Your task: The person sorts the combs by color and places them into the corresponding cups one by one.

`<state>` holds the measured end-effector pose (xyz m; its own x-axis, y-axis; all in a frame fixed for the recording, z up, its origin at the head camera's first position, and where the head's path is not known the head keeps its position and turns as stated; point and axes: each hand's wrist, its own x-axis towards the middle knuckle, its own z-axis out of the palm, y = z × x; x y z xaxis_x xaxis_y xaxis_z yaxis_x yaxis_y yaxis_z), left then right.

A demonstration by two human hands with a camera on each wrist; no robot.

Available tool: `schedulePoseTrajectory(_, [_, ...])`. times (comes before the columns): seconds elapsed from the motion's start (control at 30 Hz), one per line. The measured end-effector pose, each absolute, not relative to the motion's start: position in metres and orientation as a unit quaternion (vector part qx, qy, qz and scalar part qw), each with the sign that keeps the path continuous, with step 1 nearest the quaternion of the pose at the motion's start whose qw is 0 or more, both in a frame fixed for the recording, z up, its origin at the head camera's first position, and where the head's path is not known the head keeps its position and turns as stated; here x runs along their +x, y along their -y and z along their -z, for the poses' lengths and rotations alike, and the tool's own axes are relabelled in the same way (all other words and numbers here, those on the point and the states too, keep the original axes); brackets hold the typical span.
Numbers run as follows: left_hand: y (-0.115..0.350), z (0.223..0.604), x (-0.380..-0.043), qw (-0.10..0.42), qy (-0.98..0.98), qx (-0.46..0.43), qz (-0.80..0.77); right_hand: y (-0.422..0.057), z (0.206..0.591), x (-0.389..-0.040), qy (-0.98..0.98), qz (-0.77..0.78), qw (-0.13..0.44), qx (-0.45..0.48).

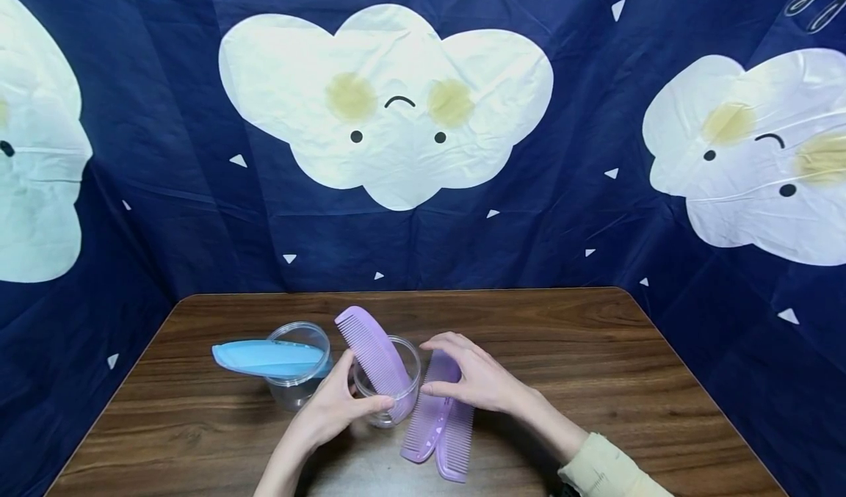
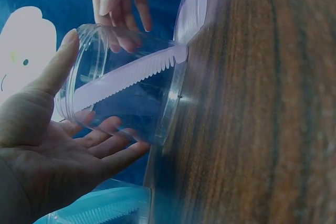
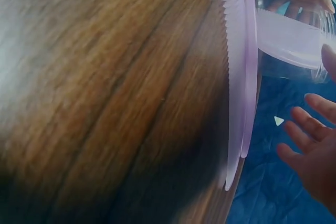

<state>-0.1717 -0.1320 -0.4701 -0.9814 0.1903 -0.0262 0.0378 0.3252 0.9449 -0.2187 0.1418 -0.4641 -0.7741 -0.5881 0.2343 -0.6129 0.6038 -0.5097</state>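
My left hand [image 1: 333,405] holds a clear plastic jar [image 2: 139,90] round its side, thumb near the rim. A purple comb [image 1: 374,354] leans in this jar, its upper end sticking out past the rim. Two more purple combs lie on the table just right of the jar, one comb [image 1: 423,427] partly over the other comb [image 1: 454,445]. Over their far ends hovers my right hand [image 1: 479,376], fingers and thumb apart, with nothing in its grasp. The right wrist view shows it clear of the stacked combs [image 3: 236,77].
Left of my left hand stands a second clear jar [image 1: 288,394] with blue combs [image 1: 267,357] tilted in it, jutting out leftward. The brown wooden table [image 1: 562,335] ends at a dark blue cloth [image 1: 581,189] printed with clouds, hanging behind and at both sides.
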Motion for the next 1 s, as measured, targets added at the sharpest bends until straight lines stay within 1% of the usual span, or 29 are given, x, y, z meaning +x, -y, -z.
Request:
schedulePoseTrajectory(0.17, [0.1327, 0.4707, -0.1714, 0.064, -0.816, 0.070, -0.570, -0.1432, 0.4662, -0.2189, 0.901, -0.256, -0.005, 0.351])
schedulePoseTrajectory(0.4, [0.1329, 0.4703, -0.1713, 0.067, -0.814, 0.071, -0.573, -0.1450, 0.4715, -0.2187, 0.900, -0.189, -0.021, 0.392])
schedulePoseTrajectory(0.67, [0.1329, 0.4698, -0.1709, 0.066, -0.812, 0.069, -0.576, -0.1457, 0.4723, -0.2193, 0.888, -0.097, -0.019, 0.449])
schedulePoseTrajectory(1.0, [0.1327, 0.4688, -0.1726, 0.072, -0.808, 0.073, -0.581, -0.1469, 0.4712, -0.2214, 0.870, -0.056, -0.025, 0.489])
